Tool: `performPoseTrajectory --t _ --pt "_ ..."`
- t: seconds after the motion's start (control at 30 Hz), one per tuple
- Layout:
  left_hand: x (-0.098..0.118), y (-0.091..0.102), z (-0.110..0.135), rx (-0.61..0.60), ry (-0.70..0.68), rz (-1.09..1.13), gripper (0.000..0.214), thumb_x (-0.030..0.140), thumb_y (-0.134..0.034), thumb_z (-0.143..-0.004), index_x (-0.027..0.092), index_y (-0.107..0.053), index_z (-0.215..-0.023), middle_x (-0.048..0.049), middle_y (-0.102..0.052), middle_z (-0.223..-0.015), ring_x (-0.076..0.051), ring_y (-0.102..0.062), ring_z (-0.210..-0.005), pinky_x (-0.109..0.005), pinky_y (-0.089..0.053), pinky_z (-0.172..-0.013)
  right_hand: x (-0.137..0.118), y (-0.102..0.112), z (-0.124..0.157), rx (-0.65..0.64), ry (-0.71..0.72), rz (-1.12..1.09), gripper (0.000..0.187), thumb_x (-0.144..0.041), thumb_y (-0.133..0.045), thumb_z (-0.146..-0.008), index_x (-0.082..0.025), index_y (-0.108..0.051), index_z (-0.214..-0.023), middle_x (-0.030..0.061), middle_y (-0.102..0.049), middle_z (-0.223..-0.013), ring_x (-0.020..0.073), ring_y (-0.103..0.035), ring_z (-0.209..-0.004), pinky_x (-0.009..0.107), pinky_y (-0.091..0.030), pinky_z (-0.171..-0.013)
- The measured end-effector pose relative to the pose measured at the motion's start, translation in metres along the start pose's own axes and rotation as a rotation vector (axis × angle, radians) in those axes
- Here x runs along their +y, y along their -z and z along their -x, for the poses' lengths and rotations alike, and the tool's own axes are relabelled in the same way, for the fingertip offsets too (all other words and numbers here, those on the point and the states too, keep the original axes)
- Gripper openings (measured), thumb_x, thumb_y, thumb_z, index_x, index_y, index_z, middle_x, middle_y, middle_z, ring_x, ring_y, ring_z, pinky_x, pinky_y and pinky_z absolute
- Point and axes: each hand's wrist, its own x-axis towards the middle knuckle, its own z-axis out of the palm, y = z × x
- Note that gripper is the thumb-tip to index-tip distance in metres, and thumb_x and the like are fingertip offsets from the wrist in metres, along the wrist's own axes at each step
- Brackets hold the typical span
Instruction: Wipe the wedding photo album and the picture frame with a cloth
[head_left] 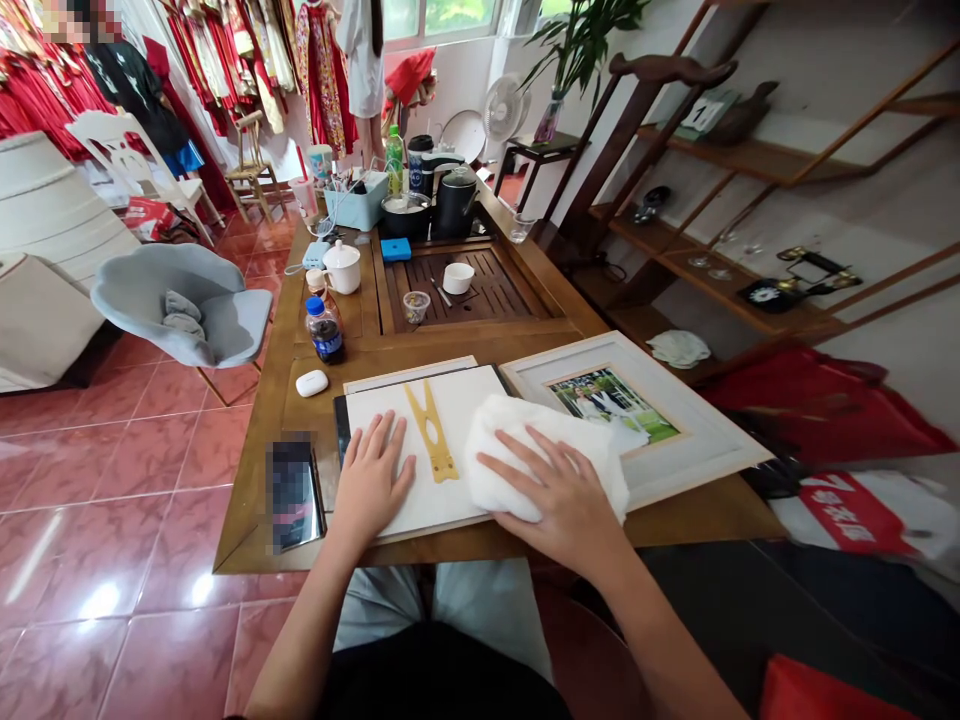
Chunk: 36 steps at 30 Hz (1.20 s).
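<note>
My left hand [375, 475] lies flat, fingers spread, on the left part of a white board [397, 510] near the table's front edge. Right of its fingers, a flat yellow forked piece [436, 440] with an oval hole lies on the board, its two prongs pointing away from me. My right hand [555, 485] rests with spread fingers on top of a bunched soft white cloth [499, 425]. That cloth covers the board's right part and overlaps a pale picture frame [712, 455]. Inside the frame is a photo [600, 395] of people on grass, partly hidden by the cloth.
A phone [295, 495] and a white earbud case [312, 383] lie left of the board. Beyond stand a blue-capped bottle [325, 332], a lidded white cup [343, 268] and a slatted tea tray [495, 290]. Wooden shelves [750, 160] rise at right; other people are in the background.
</note>
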Motion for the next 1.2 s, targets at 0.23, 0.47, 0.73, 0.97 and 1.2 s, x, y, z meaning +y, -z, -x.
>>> performPoseTrajectory --t 0.23,0.47,0.73,0.97,1.2 --pt "-0.002 0.002 -0.003 -0.025 -0.019 0.002 0.056 0.036 -0.04 -0.106 0.018 -0.038 -0.159 -0.0076 -0.032 -0.168 -0.027 -0.03 -0.157 -0.053 -0.028 -0.128 0.0 0.002 0.0 -0.037 0.075 0.033 0.052 -0.038 -0.057 -0.095 -0.032 -0.056 -0.147 0.0059 -0.046 -0.16 0.0404 -0.039 -0.146 0.062 -0.033 -0.111" --pt "0.0 -0.002 0.0 0.002 -0.013 0.003 0.057 0.036 -0.041 -0.106 0.019 -0.037 -0.16 -0.008 -0.034 -0.167 -0.028 -0.029 -0.157 -0.054 -0.028 -0.127 0.02 -0.007 -0.036 -0.118 0.082 0.064 0.057 -0.047 -0.057 -0.097 -0.032 -0.05 -0.152 0.0044 -0.041 -0.163 0.0382 -0.038 -0.147 0.059 -0.037 -0.11" --pt "-0.004 -0.004 0.0 0.013 -0.027 0.002 0.056 0.037 -0.041 -0.106 0.02 -0.038 -0.159 -0.007 -0.036 -0.167 -0.028 -0.031 -0.156 -0.052 -0.029 -0.127 0.042 -0.026 -0.113 -0.185 0.039 0.016 0.061 -0.052 -0.052 -0.099 -0.031 -0.044 -0.156 0.0033 -0.037 -0.165 0.0387 -0.035 -0.149 0.063 -0.034 -0.113" --pt "0.001 -0.002 -0.001 0.021 0.012 -0.014 0.055 0.036 -0.04 -0.106 0.019 -0.04 -0.158 -0.0073 -0.037 -0.167 -0.026 -0.032 -0.156 -0.052 -0.03 -0.127 0.044 -0.024 -0.097 -0.16 0.071 -0.027 0.057 -0.049 -0.051 -0.1 -0.034 -0.045 -0.155 0.0035 -0.04 -0.164 0.0369 -0.035 -0.15 0.061 -0.031 -0.115" --pt "0.003 -0.002 -0.002 0.032 0.018 -0.003 0.054 0.037 -0.039 -0.106 0.02 -0.04 -0.157 -0.007 -0.037 -0.166 -0.026 -0.033 -0.155 -0.05 -0.031 -0.127 0.017 0.001 -0.025 -0.12 0.159 -0.022 0.061 -0.041 -0.059 -0.095 -0.033 -0.046 -0.154 0.0049 -0.043 -0.162 0.0378 -0.036 -0.149 0.061 -0.033 -0.113"
